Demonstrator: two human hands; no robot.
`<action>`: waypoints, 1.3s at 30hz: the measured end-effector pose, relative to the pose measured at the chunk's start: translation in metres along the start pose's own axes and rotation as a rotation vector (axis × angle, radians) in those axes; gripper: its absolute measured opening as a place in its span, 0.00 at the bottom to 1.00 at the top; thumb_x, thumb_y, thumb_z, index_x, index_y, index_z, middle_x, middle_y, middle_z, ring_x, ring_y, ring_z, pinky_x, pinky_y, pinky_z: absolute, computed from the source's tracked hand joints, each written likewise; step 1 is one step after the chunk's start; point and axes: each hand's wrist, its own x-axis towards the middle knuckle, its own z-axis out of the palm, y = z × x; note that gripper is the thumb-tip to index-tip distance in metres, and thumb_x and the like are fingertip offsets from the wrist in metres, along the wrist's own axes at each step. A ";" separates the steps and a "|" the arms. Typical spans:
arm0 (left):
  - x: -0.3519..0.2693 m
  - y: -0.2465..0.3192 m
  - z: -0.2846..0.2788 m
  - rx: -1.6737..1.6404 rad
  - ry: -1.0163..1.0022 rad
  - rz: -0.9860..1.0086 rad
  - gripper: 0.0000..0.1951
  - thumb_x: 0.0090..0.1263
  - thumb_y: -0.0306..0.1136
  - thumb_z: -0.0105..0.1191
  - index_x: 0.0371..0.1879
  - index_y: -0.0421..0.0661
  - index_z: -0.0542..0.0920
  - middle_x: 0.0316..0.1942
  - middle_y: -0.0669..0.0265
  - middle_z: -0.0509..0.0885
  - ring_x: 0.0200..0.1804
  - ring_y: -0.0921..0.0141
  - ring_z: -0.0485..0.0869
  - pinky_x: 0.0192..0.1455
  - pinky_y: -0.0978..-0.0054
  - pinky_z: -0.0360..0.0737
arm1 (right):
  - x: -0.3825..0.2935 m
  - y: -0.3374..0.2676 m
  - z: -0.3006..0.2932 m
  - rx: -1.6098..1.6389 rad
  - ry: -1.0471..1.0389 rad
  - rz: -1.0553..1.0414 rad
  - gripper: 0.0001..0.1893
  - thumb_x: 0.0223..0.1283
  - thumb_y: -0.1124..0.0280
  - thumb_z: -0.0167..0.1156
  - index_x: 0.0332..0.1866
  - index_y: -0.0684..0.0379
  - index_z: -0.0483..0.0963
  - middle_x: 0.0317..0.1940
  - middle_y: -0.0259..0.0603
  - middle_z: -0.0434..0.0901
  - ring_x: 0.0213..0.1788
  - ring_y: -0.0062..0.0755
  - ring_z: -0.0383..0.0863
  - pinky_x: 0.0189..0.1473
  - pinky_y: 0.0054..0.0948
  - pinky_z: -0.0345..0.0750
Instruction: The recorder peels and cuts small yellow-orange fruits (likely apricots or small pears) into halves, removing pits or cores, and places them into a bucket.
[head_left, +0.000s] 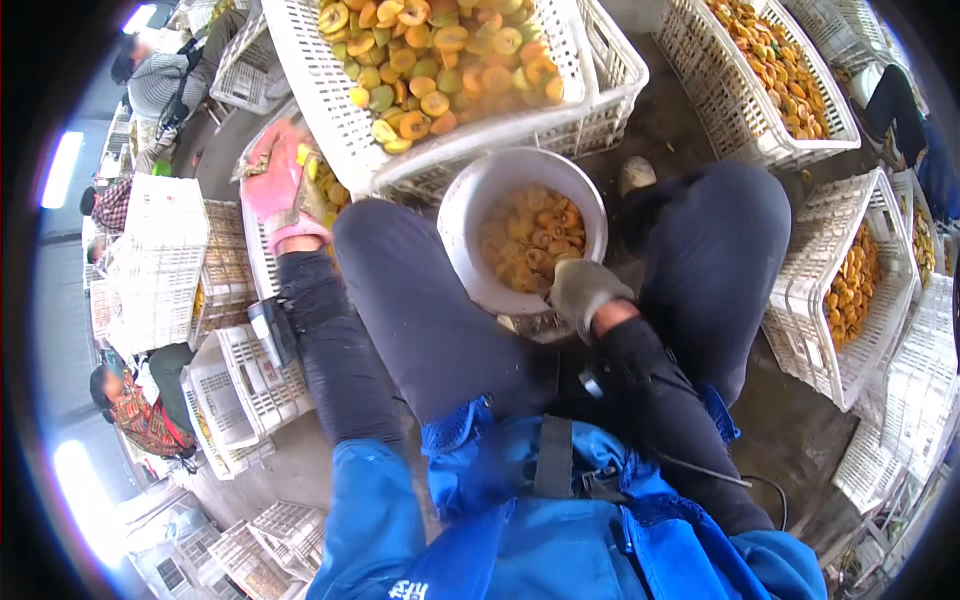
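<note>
My left hand (279, 180), in a pink glove, is over a white plastic crate (259, 244) beside my left knee. Yellow-green fruit pieces (328, 187) show in that crate near the glove. Blur hides whether its fingers hold anything. Between my knees stands a white bucket (465, 217), partly filled with orange-yellow halved fruit (536, 236). At the bucket's near right rim is my right hand (589, 294), in a pale, soiled glove with its fingers curled. What lies inside those fingers is hidden. Beyond the bucket, a large white crate (360, 161) holds cut fruit halves (427, 75).
Another crate of orange fruit pieces (784, 67) stands at upper right. A tilted crate (810, 300) with orange pieces is beside my right knee. White crates (161, 255) are stacked at left, where people (146, 409) sit. A cable (705, 471) runs by my right arm.
</note>
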 end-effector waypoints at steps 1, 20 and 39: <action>0.010 0.008 -0.014 0.214 0.072 -0.248 0.14 0.64 0.35 0.56 0.46 0.42 0.79 0.37 0.59 0.83 0.38 0.68 0.83 0.41 0.76 0.79 | -0.004 -0.007 -0.009 -0.005 -0.001 -0.018 0.19 0.62 0.56 0.53 0.43 0.64 0.72 0.34 0.59 0.80 0.41 0.53 0.82 0.42 0.43 0.76; 0.038 -0.071 0.182 1.063 -0.998 -0.030 0.19 0.57 0.36 0.58 0.49 0.46 0.79 0.34 0.59 0.85 0.42 0.64 0.83 0.47 0.70 0.77 | -0.022 -0.023 -0.015 0.544 0.512 -0.190 0.17 0.57 0.55 0.59 0.33 0.60 0.70 0.18 0.52 0.77 0.24 0.55 0.80 0.26 0.45 0.76; -0.122 0.047 0.064 -0.492 -1.129 -0.283 0.30 0.51 0.21 0.63 0.57 0.37 0.71 0.53 0.64 0.78 0.56 0.71 0.75 0.59 0.75 0.70 | -0.044 -0.029 -0.064 1.824 0.238 -0.265 0.17 0.67 0.52 0.51 0.39 0.57 0.72 0.23 0.30 0.73 0.15 0.13 0.65 0.15 0.16 0.62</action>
